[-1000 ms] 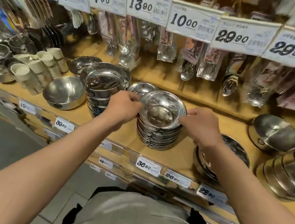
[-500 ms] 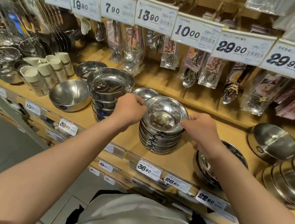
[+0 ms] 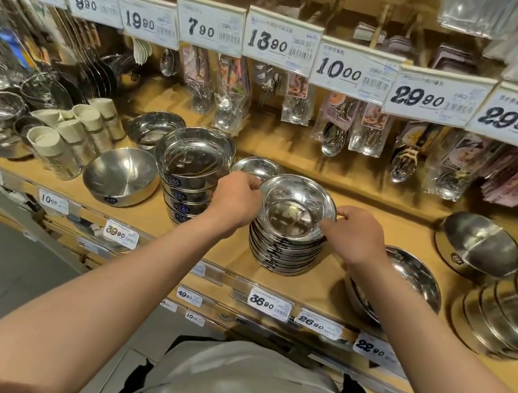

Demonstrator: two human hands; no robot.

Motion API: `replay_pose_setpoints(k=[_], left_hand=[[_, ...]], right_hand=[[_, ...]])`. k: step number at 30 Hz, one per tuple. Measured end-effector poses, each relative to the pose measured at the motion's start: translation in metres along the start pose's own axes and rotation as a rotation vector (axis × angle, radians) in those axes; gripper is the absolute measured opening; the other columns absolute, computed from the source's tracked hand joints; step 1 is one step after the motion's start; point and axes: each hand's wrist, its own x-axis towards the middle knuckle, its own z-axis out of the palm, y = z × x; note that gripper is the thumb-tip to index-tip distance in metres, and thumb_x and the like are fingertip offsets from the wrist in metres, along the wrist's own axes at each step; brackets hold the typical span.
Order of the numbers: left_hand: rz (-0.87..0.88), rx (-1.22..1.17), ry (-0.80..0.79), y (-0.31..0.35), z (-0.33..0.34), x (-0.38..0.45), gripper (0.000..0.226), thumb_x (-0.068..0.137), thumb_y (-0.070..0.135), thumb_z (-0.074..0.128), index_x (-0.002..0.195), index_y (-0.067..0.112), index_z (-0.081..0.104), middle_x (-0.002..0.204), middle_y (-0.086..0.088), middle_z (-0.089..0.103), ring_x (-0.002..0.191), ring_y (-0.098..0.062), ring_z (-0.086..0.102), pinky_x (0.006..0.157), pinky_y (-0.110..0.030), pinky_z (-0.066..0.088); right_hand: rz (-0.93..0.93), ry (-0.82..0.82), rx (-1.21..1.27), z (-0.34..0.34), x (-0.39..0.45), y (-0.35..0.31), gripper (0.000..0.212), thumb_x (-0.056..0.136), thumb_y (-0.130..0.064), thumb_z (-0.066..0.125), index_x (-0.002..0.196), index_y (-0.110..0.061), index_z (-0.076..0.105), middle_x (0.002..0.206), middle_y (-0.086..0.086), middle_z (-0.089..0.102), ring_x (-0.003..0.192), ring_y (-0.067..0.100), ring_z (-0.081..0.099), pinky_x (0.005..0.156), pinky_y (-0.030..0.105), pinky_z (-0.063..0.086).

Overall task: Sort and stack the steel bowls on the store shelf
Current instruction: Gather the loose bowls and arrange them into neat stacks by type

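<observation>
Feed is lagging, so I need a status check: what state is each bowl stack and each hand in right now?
Left hand: pinching top bowl's left rim.
Right hand: pinching its right rim.
Top bowl: upright, on the shallow bowl stack.
Labelled bowl stack: upright, nested.
Single bowl: upright, alone.
Right-edge bowl stack: lying tilted.

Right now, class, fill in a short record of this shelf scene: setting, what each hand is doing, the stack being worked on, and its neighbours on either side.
setting: wooden store shelf with price tags
left hand: pinches the left rim of the top bowl
right hand: pinches the right rim of the same bowl
stack: shallow steel bowls, nested, upright
left neighbour: taller stack of deep bowls
right neighbour: wide bowl, partly behind the right wrist
behind: small bowl
</observation>
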Motion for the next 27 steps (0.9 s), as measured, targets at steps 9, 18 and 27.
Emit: replay_pose_setpoints(k=[9, 18, 27], left_hand=[[0.020, 0.058, -0.066, 0.011, -0.007, 0.006, 0.025, 0.093, 0.003, 0.052, 0.071, 0.010, 0.061, 0.072, -0.009, 0.053, 0.068, -0.020, 0.041, 0.062, -0.030, 0.036], [0.049, 0.106, -0.130, 0.008, -0.009, 0.006, 0.030, 0.094, -0.001, 0.047, 0.104, 0.004, 0.075, 0.111, -0.018, 0.072, 0.098, -0.034, 0.069, 0.069, -0.034, 0.054], [0.000, 0.070, -0.184, 0.002, -0.004, 0.007, 0.038, 0.097, 0.007, 0.042, 0.126, 0.001, 0.065, 0.113, -0.019, 0.069, 0.098, -0.034, 0.065, 0.071, -0.032, 0.048]], right_hand=[[0.069, 0.052, -0.080, -0.001, -0.003, -0.019, 0.014, 0.086, -0.014, 0.063, 0.076, -0.007, 0.071, 0.065, 0.003, 0.061, 0.058, 0.016, 0.049, 0.050, 0.028, 0.035], [0.080, 0.033, -0.100, 0.004, -0.010, -0.014, 0.015, 0.088, -0.016, 0.061, 0.084, -0.012, 0.075, 0.073, 0.006, 0.067, 0.078, 0.027, 0.061, 0.058, 0.029, 0.039], [0.098, 0.059, 0.016, 0.009, -0.007, -0.002, 0.018, 0.092, -0.022, 0.059, 0.104, -0.026, 0.071, 0.074, -0.006, 0.070, 0.080, 0.016, 0.064, 0.061, 0.026, 0.040]])
